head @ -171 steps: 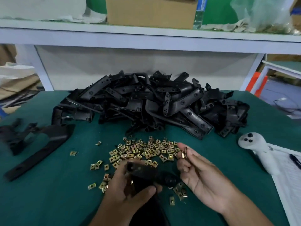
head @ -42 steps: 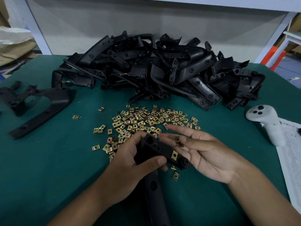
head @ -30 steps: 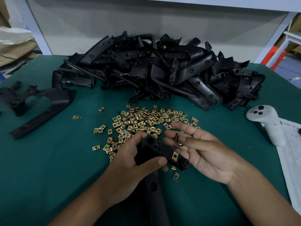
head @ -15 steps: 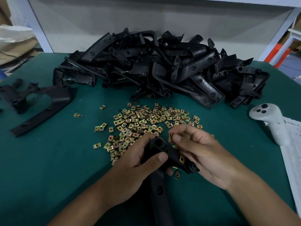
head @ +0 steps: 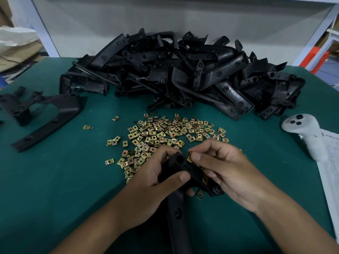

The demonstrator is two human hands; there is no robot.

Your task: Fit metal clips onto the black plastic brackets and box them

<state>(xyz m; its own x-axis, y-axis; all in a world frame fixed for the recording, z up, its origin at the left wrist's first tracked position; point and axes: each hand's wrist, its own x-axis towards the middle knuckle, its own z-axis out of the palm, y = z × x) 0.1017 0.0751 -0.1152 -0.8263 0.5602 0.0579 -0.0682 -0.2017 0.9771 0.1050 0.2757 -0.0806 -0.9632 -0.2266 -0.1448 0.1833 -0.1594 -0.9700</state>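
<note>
Fitting clips is the step in hand, by my read: left hand point(head: 156, 182) grips the black bracket point(head: 185, 171) w/ thumb curled over its top face, right hand point(head: 225, 173) pinches one metal clip point(head: 189, 157) btwn thumb and forefinger, clip touching the bracket's far edge just beside a round hole. One fitted clip point(head: 204, 179) already sits on the bracket nearer the 5 o'clock end; a loose clip point(head: 200, 193) lies just below it. Next move prob. calls for lining the clip's mouth square w/ the edge and pushing it home while the left hand braces; boxing not yet begun, no box in view. Loose clip pile point(head: 165, 132) lies at 12 o'clock of the hands, heap of brackets point(head: 183, 74) beyond it. Table point(head: 55, 180) has a green mat; lone bracket point(head: 44, 114) at 10 o'clock, white controller point(head: 304, 132) and printed sheet point(head: 330, 173) at 3 o'clock. Grey panel and white frame legs behind.
</note>
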